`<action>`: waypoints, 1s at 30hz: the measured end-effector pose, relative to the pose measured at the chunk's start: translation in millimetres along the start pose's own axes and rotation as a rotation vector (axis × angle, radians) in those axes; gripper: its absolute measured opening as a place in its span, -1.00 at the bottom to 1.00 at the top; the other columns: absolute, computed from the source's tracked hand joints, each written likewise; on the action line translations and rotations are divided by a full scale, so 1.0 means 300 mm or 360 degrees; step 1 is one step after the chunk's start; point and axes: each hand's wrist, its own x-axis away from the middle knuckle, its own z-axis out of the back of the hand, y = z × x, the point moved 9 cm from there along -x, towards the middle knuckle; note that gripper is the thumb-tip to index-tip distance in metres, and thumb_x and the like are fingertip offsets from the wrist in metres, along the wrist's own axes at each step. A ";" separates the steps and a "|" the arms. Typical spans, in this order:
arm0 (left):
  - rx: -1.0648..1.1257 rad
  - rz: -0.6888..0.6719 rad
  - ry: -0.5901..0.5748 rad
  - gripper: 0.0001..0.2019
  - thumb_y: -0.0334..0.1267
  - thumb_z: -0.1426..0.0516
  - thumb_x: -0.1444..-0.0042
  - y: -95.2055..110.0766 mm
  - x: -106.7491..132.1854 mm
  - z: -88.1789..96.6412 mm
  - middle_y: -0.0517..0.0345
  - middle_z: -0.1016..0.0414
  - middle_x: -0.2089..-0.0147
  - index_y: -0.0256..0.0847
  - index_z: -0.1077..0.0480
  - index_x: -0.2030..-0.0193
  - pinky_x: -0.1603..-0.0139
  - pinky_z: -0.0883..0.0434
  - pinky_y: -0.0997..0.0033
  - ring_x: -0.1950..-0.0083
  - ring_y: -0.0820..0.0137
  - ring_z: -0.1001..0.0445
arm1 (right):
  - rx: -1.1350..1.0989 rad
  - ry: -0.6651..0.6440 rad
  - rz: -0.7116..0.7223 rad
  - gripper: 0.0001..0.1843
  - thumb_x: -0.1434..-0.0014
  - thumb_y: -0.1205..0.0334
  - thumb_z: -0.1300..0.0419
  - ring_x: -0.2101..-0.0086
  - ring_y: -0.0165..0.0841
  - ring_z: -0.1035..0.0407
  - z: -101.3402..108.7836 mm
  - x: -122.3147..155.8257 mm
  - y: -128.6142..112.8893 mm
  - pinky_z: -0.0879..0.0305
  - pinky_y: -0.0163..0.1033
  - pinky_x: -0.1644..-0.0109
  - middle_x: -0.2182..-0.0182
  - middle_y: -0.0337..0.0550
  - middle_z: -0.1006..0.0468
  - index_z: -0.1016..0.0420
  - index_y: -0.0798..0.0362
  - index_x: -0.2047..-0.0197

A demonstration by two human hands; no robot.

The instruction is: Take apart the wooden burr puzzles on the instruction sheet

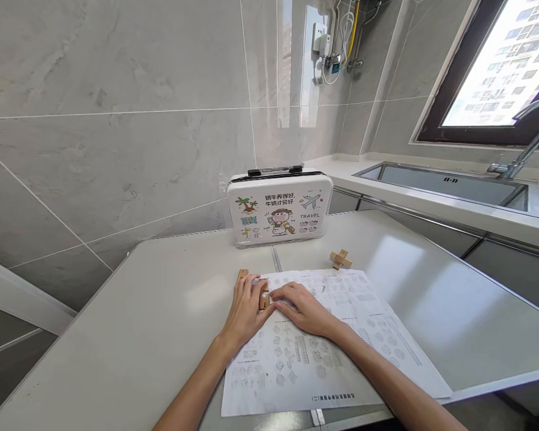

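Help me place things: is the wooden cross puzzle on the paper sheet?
No, the wooden cross puzzle sits on the table beyond the sheet.

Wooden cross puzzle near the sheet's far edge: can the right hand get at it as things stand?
Probably yes. The wooden cross puzzle lies in the open on the table, and nothing stands between it and the right hand.

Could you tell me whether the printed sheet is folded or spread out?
Spread out: the printed sheet lies flat on the table, diagrams face up, the left hand and right hand at its far edge.
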 end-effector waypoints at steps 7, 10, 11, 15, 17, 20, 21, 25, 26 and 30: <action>-0.0129 0.0137 0.0142 -0.72 -0.10 -0.14 -0.40 -0.089 -0.007 -0.005 -0.13 -0.31 -0.30 -0.12 -0.35 -0.16 -0.37 -0.26 -0.16 -0.43 -0.02 -0.21 | -0.0020 0.0076 -0.0159 -0.75 -0.46 0.12 -0.11 -0.06 -0.13 -0.43 0.001 0.010 0.055 -0.33 0.04 -0.19 -0.03 -0.04 -0.58 -0.48 -0.08 -0.13; -0.0143 0.0217 0.0209 -0.71 -0.08 -0.14 -0.39 -0.111 -0.007 0.010 -0.13 -0.30 -0.29 -0.13 -0.34 -0.16 -0.37 -0.26 -0.18 -0.41 -0.03 -0.22 | -0.0017 0.0084 -0.0174 -0.78 -0.46 0.14 -0.11 -0.04 -0.13 -0.43 0.000 0.009 0.063 -0.35 0.03 -0.17 0.01 -0.04 -0.58 -0.48 -0.06 -0.08; -0.0129 0.0218 0.0215 -0.71 -0.09 -0.14 -0.39 -0.107 -0.008 0.015 -0.13 -0.30 -0.29 -0.13 -0.34 -0.16 -0.36 -0.27 -0.17 -0.40 -0.02 -0.22 | -0.0013 0.0091 -0.0174 -0.80 -0.45 0.15 -0.11 -0.03 -0.14 -0.44 0.001 0.008 0.063 -0.35 0.02 -0.16 0.02 -0.05 -0.58 -0.48 -0.06 -0.06; -0.0033 0.0050 0.0206 -0.74 -0.17 -0.12 -0.41 -0.016 -0.011 0.040 -0.09 -0.33 -0.27 -0.09 -0.33 -0.18 -0.34 -0.31 -0.06 -0.38 0.04 -0.27 | 0.0014 0.0143 -0.0163 -0.85 -0.44 0.22 -0.10 0.03 -0.17 -0.45 0.008 0.003 0.064 -0.37 -0.03 -0.09 0.09 -0.08 -0.59 -0.48 -0.05 0.02; 0.0036 -0.0060 0.0179 -0.77 -0.22 -0.10 -0.42 0.048 -0.008 0.046 -0.07 -0.40 -0.18 -0.11 -0.34 -0.17 -0.23 -0.40 0.04 -0.24 0.11 -0.40 | 0.0029 0.0168 -0.0165 -0.86 -0.43 0.23 -0.10 0.06 -0.18 -0.46 0.010 0.001 0.068 -0.37 -0.04 -0.05 0.11 -0.09 -0.60 -0.48 -0.04 0.05; 0.0108 -0.0218 0.0024 -0.81 -0.29 -0.06 -0.42 0.126 0.007 0.021 0.00 -0.50 -0.01 -0.13 -0.36 -0.12 0.03 -0.48 0.24 0.04 0.25 -0.54 | 0.0028 0.0202 -0.0191 -0.86 -0.42 0.24 -0.10 0.10 -0.19 -0.47 0.011 0.000 0.082 -0.37 -0.06 -0.02 0.15 -0.10 -0.61 -0.49 -0.04 0.09; 0.0108 -0.0282 -0.0044 -0.83 -0.30 -0.06 -0.42 0.147 0.016 0.004 0.05 -0.53 0.06 -0.14 -0.36 -0.09 0.15 -0.47 0.30 0.15 0.29 -0.55 | 0.0019 0.0219 -0.0207 -0.87 -0.41 0.25 -0.10 0.10 -0.19 -0.47 0.014 -0.001 0.088 -0.36 -0.06 -0.01 0.16 -0.11 -0.61 -0.49 -0.03 0.10; 0.0092 -0.0491 -0.0156 -0.86 -0.35 -0.06 -0.39 0.183 0.049 -0.041 0.25 -0.52 0.40 -0.15 -0.40 -0.01 0.43 -0.30 0.41 0.47 0.39 -0.48 | -0.0077 0.0310 -0.0282 -0.86 -0.37 0.25 -0.11 0.18 -0.22 -0.48 0.031 -0.002 0.110 -0.35 -0.10 0.06 0.20 -0.13 -0.63 -0.51 -0.02 0.16; 0.0090 -0.0501 -0.0148 -0.86 -0.35 -0.06 -0.39 0.180 0.052 -0.045 0.28 -0.50 0.45 -0.16 -0.41 0.00 0.45 -0.27 0.42 0.51 0.40 -0.47 | -0.0134 0.0341 -0.0306 -0.86 -0.36 0.24 -0.12 0.21 -0.23 -0.48 0.037 -0.002 0.116 -0.34 -0.12 0.11 0.22 -0.14 -0.63 -0.52 -0.02 0.18; 0.0077 -0.0473 -0.0145 -0.87 -0.34 -0.06 -0.40 0.169 0.052 -0.052 0.29 -0.49 0.51 -0.18 -0.42 0.02 0.47 -0.24 0.44 0.55 0.42 -0.46 | -0.0358 0.0465 -0.0420 -0.87 -0.31 0.20 -0.15 0.35 -0.27 -0.48 0.053 -0.001 0.147 -0.34 -0.18 0.25 0.33 -0.18 -0.64 -0.53 -0.02 0.22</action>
